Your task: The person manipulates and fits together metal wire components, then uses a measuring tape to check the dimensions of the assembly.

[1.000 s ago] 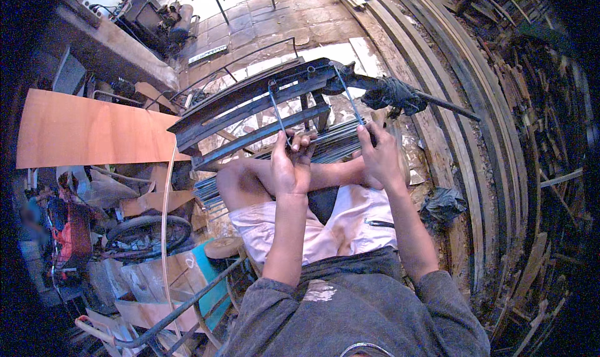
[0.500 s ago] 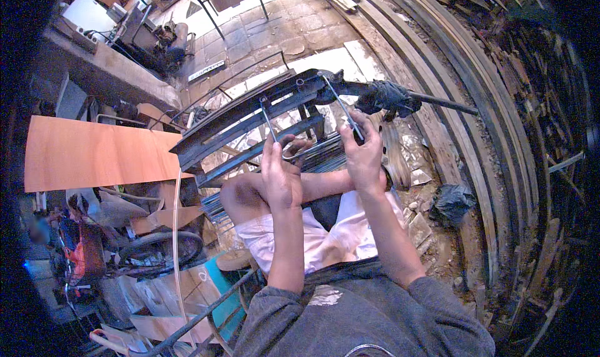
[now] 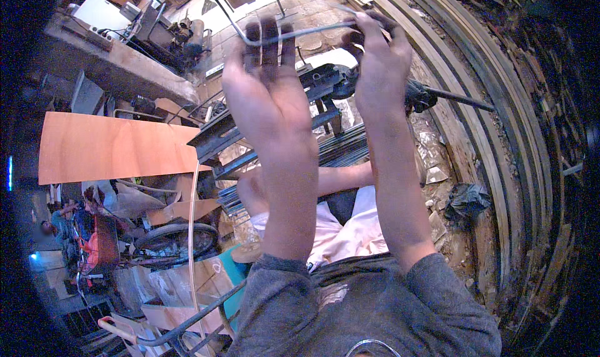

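A thin grey metal rod, bent into a U shape, is raised above the dark angle-iron bench. My left hand holds it near one bend, with the fingers pointing up and the rod crossing them. At the other bend my right hand grips it between thumb and curled fingers. Both hands are slightly blurred and hide part of the bench. Behind my right wrist, black plastic is wrapped at the base of a long dark bar.
A bundle of thin metal rods lies beneath the bench. An orange-brown board juts out on the left. Long timber beams run down the right, beside a black plastic bag. Another person is far left, near a wheel.
Both hands have lifted the bent rod up and away from the bench, raising it well above the bench top. The view has shifted slightly, and another person shows more clearly at the far left.
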`<move>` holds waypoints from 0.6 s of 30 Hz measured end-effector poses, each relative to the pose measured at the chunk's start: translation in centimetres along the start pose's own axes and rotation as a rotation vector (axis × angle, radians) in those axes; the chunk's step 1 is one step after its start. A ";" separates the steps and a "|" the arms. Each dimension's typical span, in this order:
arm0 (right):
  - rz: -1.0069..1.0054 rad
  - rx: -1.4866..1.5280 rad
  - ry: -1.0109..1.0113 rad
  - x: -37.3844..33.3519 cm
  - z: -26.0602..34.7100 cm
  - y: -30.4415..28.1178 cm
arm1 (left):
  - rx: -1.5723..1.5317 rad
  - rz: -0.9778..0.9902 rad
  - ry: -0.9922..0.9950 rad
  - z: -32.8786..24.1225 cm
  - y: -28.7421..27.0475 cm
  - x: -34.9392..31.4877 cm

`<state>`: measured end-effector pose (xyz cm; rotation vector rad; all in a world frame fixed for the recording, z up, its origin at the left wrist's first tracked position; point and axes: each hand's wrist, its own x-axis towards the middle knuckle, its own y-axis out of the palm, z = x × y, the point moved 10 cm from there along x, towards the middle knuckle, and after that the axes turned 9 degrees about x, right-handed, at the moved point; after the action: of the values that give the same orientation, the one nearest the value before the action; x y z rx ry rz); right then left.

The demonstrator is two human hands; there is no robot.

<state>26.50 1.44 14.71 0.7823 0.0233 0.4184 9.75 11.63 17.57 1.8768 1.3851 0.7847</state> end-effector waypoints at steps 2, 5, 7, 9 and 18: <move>0.029 -0.034 0.010 -1.9 1.4 -0.7 | 0.047 -0.063 0.036 -1.5 -0.5 -2.8; 0.142 -0.058 0.073 -4.2 2.1 -3.6 | 0.052 0.095 -0.049 -1.4 -4.5 -5.3; 0.183 -0.137 0.102 -5.6 1.1 -7.4 | 0.192 0.117 -0.148 -0.3 -8.5 -6.1; 0.252 -0.233 0.171 -7.0 -0.4 -10.1 | 0.268 0.183 -0.215 -0.4 -10.3 -7.6; 0.073 0.158 0.686 -12.8 -5.1 -16.7 | 0.370 -0.130 -0.460 4.8 -22.5 -14.1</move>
<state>19.83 -10.47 -2.12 0.7640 0.6762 0.7450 -2.69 2.04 -4.38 2.0460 1.3924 0.0161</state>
